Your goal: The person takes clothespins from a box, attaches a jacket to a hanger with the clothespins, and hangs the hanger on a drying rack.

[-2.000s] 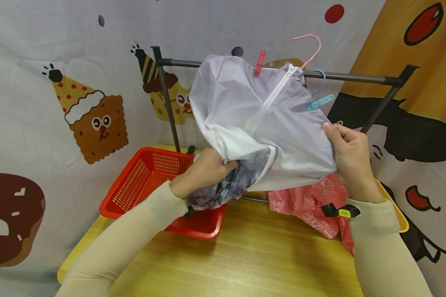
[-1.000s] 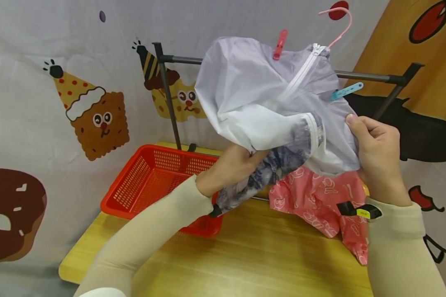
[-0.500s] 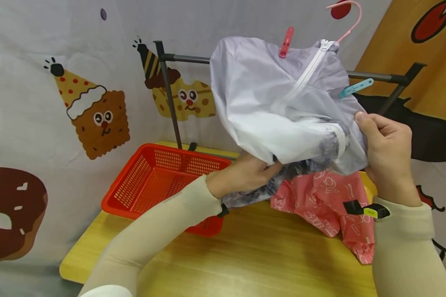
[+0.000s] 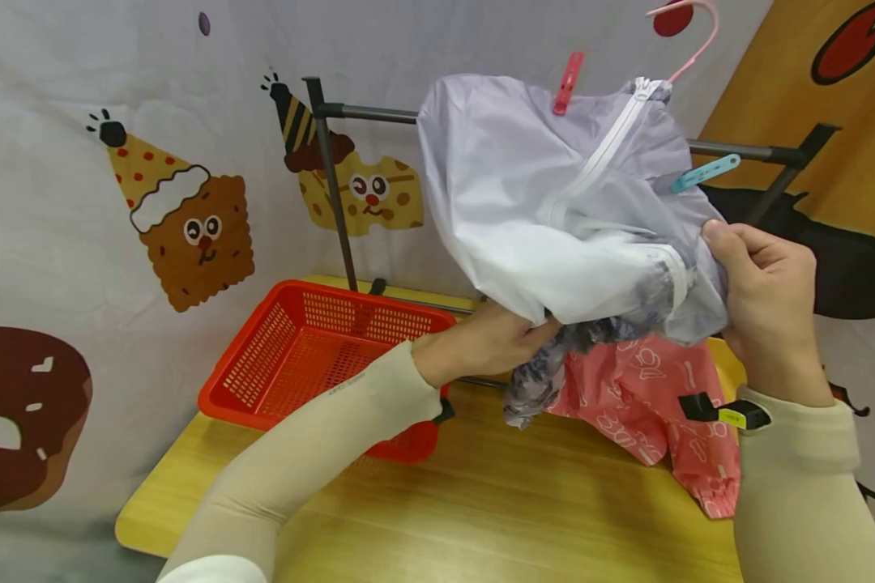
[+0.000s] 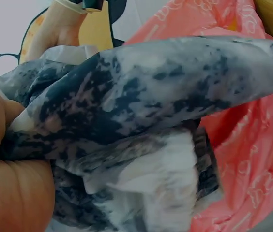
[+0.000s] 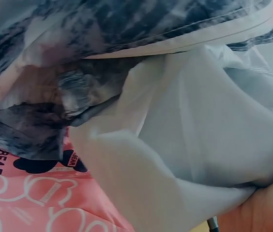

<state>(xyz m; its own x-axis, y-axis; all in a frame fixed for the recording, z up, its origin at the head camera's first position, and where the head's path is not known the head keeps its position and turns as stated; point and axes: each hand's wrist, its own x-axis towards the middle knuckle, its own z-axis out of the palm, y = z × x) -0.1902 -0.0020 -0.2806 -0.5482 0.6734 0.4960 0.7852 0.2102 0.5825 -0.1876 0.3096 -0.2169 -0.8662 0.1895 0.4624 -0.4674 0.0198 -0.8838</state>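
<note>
A thin zip-up jacket (image 4: 510, 202), pale lavender-white on the side facing me, is held up before the rack on a pink hanger (image 4: 700, 44). Its mottled grey-blue face (image 5: 141, 82) shows at the turned hem. My left hand (image 4: 488, 344) pinches that mottled cloth between thumb and fingers; the jacket partly covers the fingertips in the head view. At the jacket's right edge, my right hand (image 4: 769, 304) grips the pale cloth. A red clothespin (image 4: 569, 83) and a teal clothespin (image 4: 706, 172) are clipped to the jacket's upper part.
Behind the jacket stands a dark metal rack (image 4: 375, 113). A red plastic basket (image 4: 262, 417) sits at left on the yellow wooden table (image 4: 503, 502). Below the jacket hangs a pink garment (image 4: 656, 397) with white line prints, partly on the table.
Both hands and the jacket have moved right, and the hanger's hook has risen. The mottled end that hung over the basket is now to its right, in front of the pink garment.
</note>
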